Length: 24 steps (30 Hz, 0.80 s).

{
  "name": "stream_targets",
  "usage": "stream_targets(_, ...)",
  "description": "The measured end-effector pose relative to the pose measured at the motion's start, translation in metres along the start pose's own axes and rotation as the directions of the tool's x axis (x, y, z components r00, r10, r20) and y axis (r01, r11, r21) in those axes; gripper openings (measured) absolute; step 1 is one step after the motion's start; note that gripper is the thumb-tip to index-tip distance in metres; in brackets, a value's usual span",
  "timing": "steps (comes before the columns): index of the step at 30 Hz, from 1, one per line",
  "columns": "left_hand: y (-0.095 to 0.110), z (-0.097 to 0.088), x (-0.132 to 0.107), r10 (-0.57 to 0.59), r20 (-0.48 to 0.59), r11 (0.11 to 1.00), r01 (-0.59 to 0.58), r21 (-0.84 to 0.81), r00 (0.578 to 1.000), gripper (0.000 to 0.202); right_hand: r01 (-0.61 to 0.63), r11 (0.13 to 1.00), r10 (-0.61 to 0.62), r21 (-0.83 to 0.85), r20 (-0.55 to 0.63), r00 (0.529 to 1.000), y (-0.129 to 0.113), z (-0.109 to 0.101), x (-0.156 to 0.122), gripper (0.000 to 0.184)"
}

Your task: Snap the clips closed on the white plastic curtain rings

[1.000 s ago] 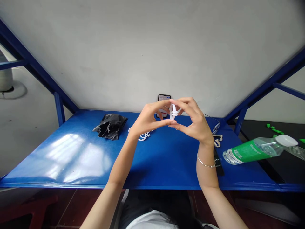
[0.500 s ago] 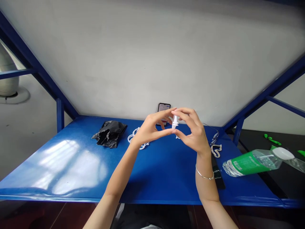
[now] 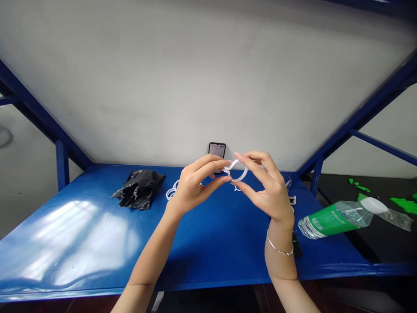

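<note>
My left hand (image 3: 192,184) and my right hand (image 3: 267,187) are raised together above the blue table (image 3: 97,234). Both pinch a small white plastic ring (image 3: 239,171) between thumb and fingers, its round opening facing me. A thin silver bracelet (image 3: 276,248) circles my right wrist. More white ring pieces (image 3: 171,192) lie on the table just behind my left hand, and others (image 3: 291,199) lie behind my right hand, partly hidden.
A crumpled black plastic bag (image 3: 138,189) lies at the back left of the table. A phone (image 3: 216,151) leans against the grey wall. A clear bottle with a green label (image 3: 339,214) lies at the right edge. Blue frame posts stand at both sides.
The white piece has turned from edge-on to showing its round opening. My hands stay together around it while the view shifted slightly to the right.
</note>
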<state>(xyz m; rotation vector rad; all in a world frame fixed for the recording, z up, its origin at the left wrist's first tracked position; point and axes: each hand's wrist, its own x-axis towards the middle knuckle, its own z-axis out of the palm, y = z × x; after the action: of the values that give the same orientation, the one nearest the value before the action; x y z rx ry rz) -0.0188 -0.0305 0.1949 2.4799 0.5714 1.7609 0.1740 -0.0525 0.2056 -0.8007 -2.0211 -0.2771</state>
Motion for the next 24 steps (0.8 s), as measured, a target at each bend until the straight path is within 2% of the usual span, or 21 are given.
stream_targets(6,-0.004,0.004,0.000,-0.001,-0.029,0.999,0.002,0.033,1.000,0.014,-0.026,1.000,0.026,0.002,0.026,0.999,0.002,-0.003,-0.001,0.056)
stream_targets(11,-0.010,0.009,0.000,0.002,-0.011,0.995,0.000,0.105,1.000,0.012,-0.061,0.998,0.059,0.029,0.047,0.997,0.004,0.001,0.002,0.054)
stream_targets(15,-0.013,0.012,-0.001,0.034,0.002,0.987,-0.034,0.156,0.999,0.012,-0.048,0.998,0.046,0.049,0.044,0.998,0.008,0.005,0.003,0.050)
stream_targets(24,-0.019,0.011,-0.002,0.022,0.004,0.973,-0.022,0.230,1.000,0.013,-0.024,1.000,0.024,0.013,0.031,0.999,0.014,0.013,0.004,0.047)
